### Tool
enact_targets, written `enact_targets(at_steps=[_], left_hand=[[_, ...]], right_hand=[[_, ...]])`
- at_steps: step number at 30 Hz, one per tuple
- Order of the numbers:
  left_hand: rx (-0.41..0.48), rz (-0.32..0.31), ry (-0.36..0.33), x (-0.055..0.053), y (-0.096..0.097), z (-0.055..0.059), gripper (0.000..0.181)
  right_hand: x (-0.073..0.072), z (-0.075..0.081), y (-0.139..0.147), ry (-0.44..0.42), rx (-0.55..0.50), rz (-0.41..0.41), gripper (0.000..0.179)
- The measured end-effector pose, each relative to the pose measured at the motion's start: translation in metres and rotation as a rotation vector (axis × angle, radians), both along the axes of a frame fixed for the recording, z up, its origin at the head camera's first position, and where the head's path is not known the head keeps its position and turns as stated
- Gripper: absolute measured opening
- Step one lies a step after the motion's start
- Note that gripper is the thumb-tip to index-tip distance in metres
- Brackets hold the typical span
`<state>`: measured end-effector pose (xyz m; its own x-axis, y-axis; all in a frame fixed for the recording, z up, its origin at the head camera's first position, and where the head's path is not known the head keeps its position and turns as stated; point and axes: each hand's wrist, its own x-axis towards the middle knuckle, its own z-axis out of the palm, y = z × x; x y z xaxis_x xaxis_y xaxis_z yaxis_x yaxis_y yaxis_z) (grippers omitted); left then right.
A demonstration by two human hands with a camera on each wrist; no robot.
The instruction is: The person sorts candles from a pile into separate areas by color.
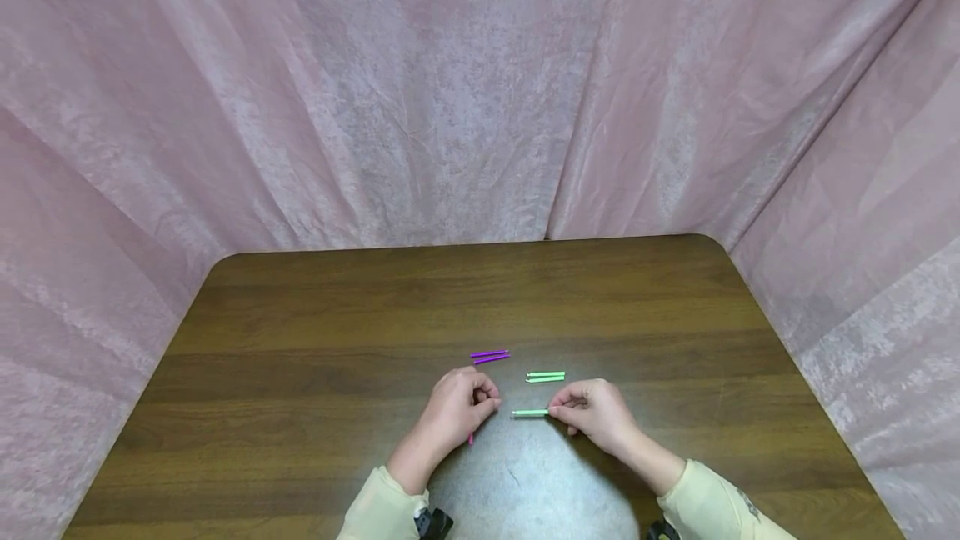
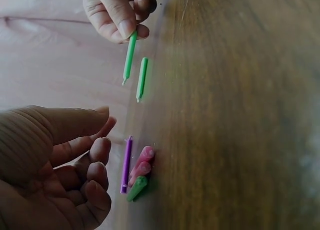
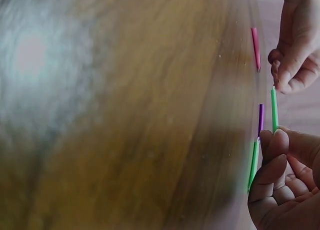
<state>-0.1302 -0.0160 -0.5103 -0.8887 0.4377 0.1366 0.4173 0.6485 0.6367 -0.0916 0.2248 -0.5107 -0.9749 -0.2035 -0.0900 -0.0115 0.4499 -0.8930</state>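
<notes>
From the head view, a person's right hand [image 1: 596, 412] is pinching one end of a slim green candle [image 1: 529, 413] over the tabletop [image 1: 300, 307], its wick end pointing to nine o'clock. It is looking light, stiff and waxy, probably slippery and prone to snapping; a gentle grip on the plain end, clear of the wick, is seeming best. The left hand [image 1: 457, 403], loosely curled and grasping nothing, is having the candle at three o'clock, a short gap between. Two loose green candles [image 1: 545, 377] are lying at one o'clock of the held one; a purple pair [image 1: 490, 356] is resting at the left hand's one o'clock.

In the left wrist view, the pinched candle is hanging at one o'clock from the relaxed left hand, wick towards six.

In the right wrist view, it is rising towards twelve from the right fingertips, its tip near the left hand's fingers.
</notes>
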Motion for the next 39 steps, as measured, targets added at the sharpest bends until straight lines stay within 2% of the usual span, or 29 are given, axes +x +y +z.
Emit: enact_targets(at_steps=[9,16,28,39], left_hand=[[-0.007,0.008,-0.005,0.008,-0.002,-0.003,0.015],[0.005,0.009,0.014,0.011,-0.003,-0.004,0.015],[0.014,0.008,0.028,0.014,-0.003,-0.005,0.014],[0.023,0.014,0.041,0.018,-0.005,-0.004,0.014]], right_hand=[[-0.003,0.000,0.005,0.021,0.006,-0.013,0.004],[-0.008,0.001,0.007,0.019,0.057,-0.044,0.006],[-0.014,0.002,0.012,0.019,0.063,-0.077,0.005],[-0.016,0.000,0.014,0.037,0.119,-0.104,0.004]])
